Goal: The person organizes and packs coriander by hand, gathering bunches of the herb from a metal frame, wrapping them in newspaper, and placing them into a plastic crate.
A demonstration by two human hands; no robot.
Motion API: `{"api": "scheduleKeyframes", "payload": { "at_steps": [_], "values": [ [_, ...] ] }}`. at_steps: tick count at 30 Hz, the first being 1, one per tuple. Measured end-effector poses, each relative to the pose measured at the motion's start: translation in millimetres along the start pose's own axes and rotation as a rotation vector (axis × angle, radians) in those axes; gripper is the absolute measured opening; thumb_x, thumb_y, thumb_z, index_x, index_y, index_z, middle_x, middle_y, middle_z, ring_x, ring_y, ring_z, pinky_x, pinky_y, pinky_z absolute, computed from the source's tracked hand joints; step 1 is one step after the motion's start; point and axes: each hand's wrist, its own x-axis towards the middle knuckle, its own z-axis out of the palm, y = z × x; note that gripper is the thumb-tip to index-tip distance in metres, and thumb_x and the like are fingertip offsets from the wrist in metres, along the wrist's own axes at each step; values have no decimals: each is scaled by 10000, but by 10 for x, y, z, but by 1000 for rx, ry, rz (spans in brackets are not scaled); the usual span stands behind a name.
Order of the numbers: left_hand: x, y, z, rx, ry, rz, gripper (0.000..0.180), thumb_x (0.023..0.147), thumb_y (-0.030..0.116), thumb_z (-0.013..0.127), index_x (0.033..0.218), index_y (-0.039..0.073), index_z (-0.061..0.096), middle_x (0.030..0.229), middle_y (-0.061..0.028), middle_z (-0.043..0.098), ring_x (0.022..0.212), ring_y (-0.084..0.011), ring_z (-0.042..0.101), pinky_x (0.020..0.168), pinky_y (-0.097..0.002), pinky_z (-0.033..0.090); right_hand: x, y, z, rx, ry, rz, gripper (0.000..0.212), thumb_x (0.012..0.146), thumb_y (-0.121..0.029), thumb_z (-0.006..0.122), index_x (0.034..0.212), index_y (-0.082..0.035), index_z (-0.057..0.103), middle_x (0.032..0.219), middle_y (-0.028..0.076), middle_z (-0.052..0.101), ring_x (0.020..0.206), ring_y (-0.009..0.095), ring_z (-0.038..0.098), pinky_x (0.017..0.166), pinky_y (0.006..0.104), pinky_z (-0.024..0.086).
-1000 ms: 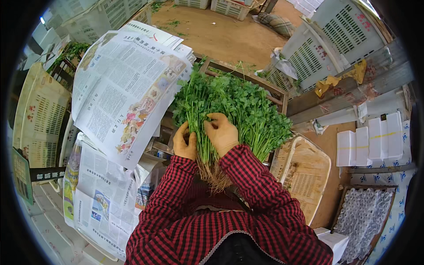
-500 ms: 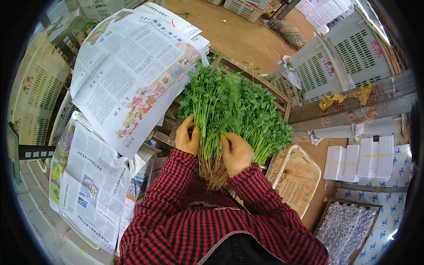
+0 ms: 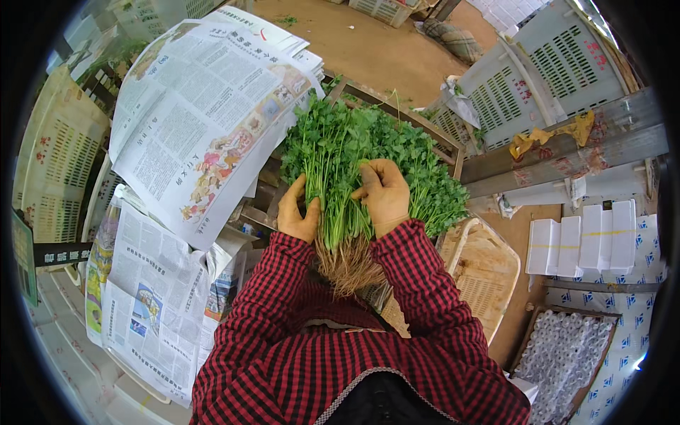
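Observation:
A thick bunch of green coriander (image 3: 347,145) lies before me, leaves pointing away and brown roots (image 3: 347,265) hanging toward my body. My left hand (image 3: 299,212) is curled against the left side of the stems, its thumb and fingers bent around them. Over the middle of the bunch, my right hand (image 3: 383,197) is closed in a pinch among the stems and leaves. A small yellowish bit shows at its fingertips, too small to make out well. Under the coriander is a brown slatted frame (image 3: 453,152), mostly hidden by the leaves.
Newspaper sheets (image 3: 205,120) are stacked at the left, close to the coriander. A tan plastic basket (image 3: 489,273) sits right of my right arm. Grey metal rails (image 3: 567,156), pale crates (image 3: 574,60) and white boxes (image 3: 581,241) stand farther right. A tray of clear-wrapped items (image 3: 567,361) lies lower right.
My right hand has moved up and slightly right, from the lower stems toward the leaves. My left hand stays at the left side of the bunch. The view has shifted a little.

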Motion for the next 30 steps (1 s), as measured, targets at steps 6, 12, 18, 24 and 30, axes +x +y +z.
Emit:
{"api": "scheduleKeyframes", "payload": {
  "at_steps": [6, 12, 18, 24, 30],
  "values": [
    [8, 340, -35, -36, -29, 19, 704, 918, 97, 707, 1539, -3, 392, 1391, -238, 589, 1267, -335, 598, 1070, -436, 481, 129, -123, -111, 186, 37, 54, 236, 1067, -219, 569, 1145, -2, 621, 829, 46, 652, 564, 125, 657, 461, 235, 479],
    [-3, 252, -66, 68, -35, 25, 791, 902, 176, 747, 1577, 51, 355, 1459, -251, 530, 1315, -384, 544, 1090, -483, 459, 156, -26, -279, 234, 72, -26, 244, 1074, -217, 554, 1145, 1, 638, 973, 91, 738, 592, 134, 681, 483, 234, 500],
    [-8, 225, -69, 54, -34, 22, 800, 881, 159, 754, 1570, 42, 365, 1468, -266, 520, 1316, -386, 548, 1088, -482, 463, 72, 31, -305, 320, 93, 54, 259, 1086, -242, 528, 1126, 0, 613, 1082, 146, 759, 561, 135, 664, 451, 235, 484],
    [-32, 339, -32, 51, 19, 10, 852, 874, 118, 754, 1592, 44, 302, 1502, -265, 484, 1320, -396, 540, 1091, -480, 460, 14, -15, -392, 407, 26, 364, 297, 1099, -335, 490, 1167, -83, 632, 742, 20, 666, 449, 86, 476, 375, 241, 346],
    [23, 708, 23, 451, -1, 461, 796, 850, 284, 779, 1559, 176, 433, 1626, -207, 336, 1475, -439, 328, 1226, -599, 195, -368, -61, -352, 316, 57, 348, 223, 1098, -239, 475, 1112, -73, 624, 615, -2, 542, 427, 69, 429, 365, 241, 320]
  ]
}}
